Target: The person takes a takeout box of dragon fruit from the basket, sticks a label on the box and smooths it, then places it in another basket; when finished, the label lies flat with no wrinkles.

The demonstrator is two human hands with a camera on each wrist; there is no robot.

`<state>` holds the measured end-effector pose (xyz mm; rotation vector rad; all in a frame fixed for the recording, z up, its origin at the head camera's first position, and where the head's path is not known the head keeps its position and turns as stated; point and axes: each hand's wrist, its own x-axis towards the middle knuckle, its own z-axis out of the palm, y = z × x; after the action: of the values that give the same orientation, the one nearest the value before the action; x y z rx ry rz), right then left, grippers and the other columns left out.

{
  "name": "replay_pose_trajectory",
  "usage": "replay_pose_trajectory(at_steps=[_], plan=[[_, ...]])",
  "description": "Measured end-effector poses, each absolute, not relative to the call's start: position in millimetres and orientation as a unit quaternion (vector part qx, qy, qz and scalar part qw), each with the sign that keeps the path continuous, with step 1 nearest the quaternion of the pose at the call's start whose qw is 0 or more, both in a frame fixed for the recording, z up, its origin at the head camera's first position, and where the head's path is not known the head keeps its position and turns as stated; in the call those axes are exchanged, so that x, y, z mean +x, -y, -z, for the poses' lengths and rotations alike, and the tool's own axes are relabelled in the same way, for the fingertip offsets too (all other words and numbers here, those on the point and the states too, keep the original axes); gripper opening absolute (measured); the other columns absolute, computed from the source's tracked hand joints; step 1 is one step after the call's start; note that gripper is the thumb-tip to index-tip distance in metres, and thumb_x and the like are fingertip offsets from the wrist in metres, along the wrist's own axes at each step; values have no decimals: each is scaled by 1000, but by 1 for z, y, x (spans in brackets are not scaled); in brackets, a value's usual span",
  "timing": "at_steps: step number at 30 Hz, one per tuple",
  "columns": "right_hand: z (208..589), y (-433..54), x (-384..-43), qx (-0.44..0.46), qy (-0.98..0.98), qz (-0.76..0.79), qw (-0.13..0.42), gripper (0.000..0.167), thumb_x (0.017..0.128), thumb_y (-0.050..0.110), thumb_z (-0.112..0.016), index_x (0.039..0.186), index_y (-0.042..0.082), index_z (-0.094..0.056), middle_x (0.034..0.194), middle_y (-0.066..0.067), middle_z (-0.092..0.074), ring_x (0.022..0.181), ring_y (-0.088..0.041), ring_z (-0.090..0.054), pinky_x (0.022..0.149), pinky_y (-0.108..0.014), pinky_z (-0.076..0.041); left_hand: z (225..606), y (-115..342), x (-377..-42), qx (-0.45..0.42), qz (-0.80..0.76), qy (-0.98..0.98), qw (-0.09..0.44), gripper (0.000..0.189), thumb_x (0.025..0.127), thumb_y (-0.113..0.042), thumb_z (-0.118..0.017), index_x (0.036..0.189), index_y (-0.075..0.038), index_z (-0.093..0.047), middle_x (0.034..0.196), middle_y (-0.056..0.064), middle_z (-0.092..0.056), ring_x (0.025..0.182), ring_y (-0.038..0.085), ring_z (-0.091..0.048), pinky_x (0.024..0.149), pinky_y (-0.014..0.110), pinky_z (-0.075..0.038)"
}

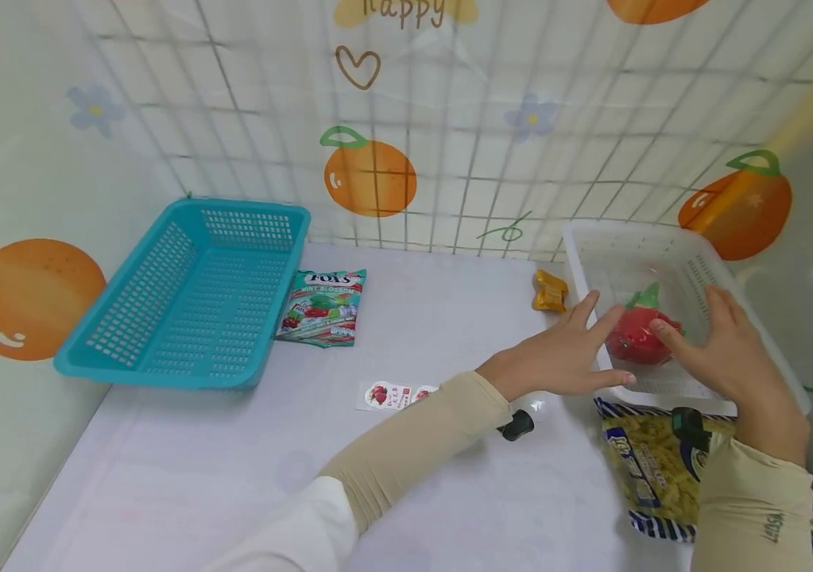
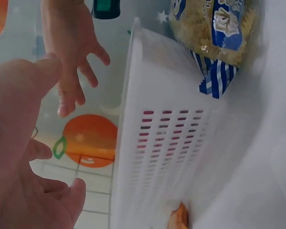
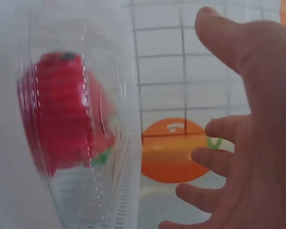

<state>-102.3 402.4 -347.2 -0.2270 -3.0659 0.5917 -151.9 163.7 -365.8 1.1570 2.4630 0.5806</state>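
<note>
Tan sleeves (image 1: 416, 445) lie nearest in the head view, leading to my left hand (image 1: 563, 349) and right hand (image 1: 735, 349). Both are empty, fingers spread, apart from each other over the white basket (image 1: 576, 254). The red toy (image 1: 636, 338) lies inside, low between my hands; roundish, with no clear long axis, its green top points away from me. Which hand is nearer I can't tell.

From the left wrist, my loosely bent fingers are above the rim, and red shows through the wall's slots. A pasta bag (image 2: 229, 28) lies just outside.

From the right wrist, a gap separates my spread fingers from the clear box (image 3: 86, 195) around the toy.
</note>
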Motion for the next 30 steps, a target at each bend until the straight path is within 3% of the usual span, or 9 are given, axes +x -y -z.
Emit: replay_pose_trajectory(at_steps=[12,20,26,30], plan=[[351,-425,-114,-123,974,-180,-55,105,100,61,-44,156,-9,12,157,-47,2,139,-72,-10,99,-86,-21,371,-191,-157,430,-187,-865,177,97,97,-67,-49,164,-27,8,172,6,15,160,15,-2,125,24,-24],[355,-439,-119,-123,970,-184,-96,110,99,64,-43,154,-12,15,155,-49,2,136,-74,-12,99,-86,-24,375,-209,-158,433,-162,-872,160,96,97,-67,-50,166,-22,-1,172,11,8,160,17,-4,123,24,-28],[359,-442,-126,-135,961,-206,-125,113,98,68,-43,155,-7,19,155,-49,1,134,-75,-16,96,-86,-28,378,-217,-157,400,-149,-884,189,98,95,-68,-52,165,-26,2,172,8,10,160,16,4,123,22,-26],[361,-442,-129,-142,956,-208,-152,116,96,71,-43,154,-5,22,154,-49,3,134,-75,-13,96,-87,-26,379,-220,-157,397,-125,-891,182,101,94,-68,-53,165,-24,3,172,10,9,161,18,1,123,21,-27]])
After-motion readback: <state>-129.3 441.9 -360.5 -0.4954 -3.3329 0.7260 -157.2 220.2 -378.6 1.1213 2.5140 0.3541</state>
